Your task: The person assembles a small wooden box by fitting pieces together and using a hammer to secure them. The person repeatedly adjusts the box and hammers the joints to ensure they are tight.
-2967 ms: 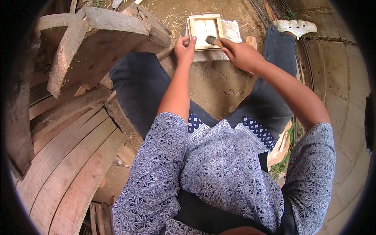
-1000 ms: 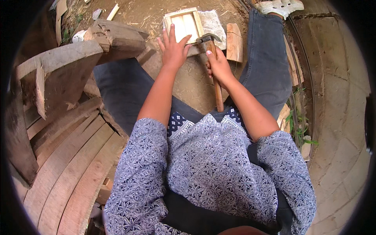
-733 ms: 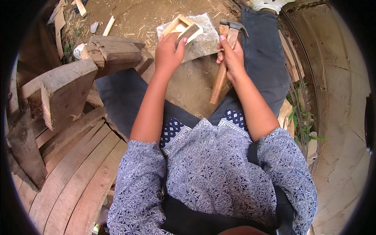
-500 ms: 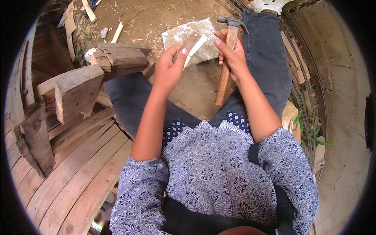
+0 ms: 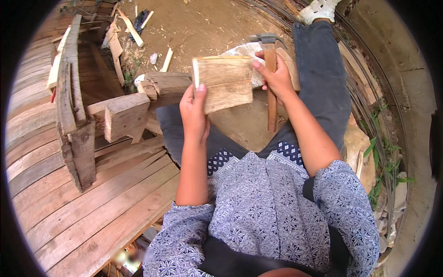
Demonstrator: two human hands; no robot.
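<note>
A flat, squarish wooden board [image 5: 226, 84] is held up in front of me with its broad face showing, a line running across its middle. My left hand [image 5: 194, 111] grips the board by its left edge, thumb on the near face. In my right hand [image 5: 278, 79] is a claw hammer [image 5: 271, 107], its head away from me and its wooden handle hanging toward my lap. The right thumb reaches to the board's right edge; whether it presses there I cannot tell. Behind the board, a pale stone slab [image 5: 242, 49] lies on the ground, partly hidden.
To the left, a rough timber block [image 5: 164, 84] and an upright wooden post [image 5: 78, 152] stand by a slatted plank platform [image 5: 106, 203]. Wood offcuts [image 5: 130, 27] and shavings lie on the dirt ahead. Long rods [image 5: 369, 101] run along the wall at right.
The wooden piece has turned from nearly edge-on to broad face toward me. My right hand, still holding the hammer, has come close to its right edge. The view has shifted somewhat.
</note>
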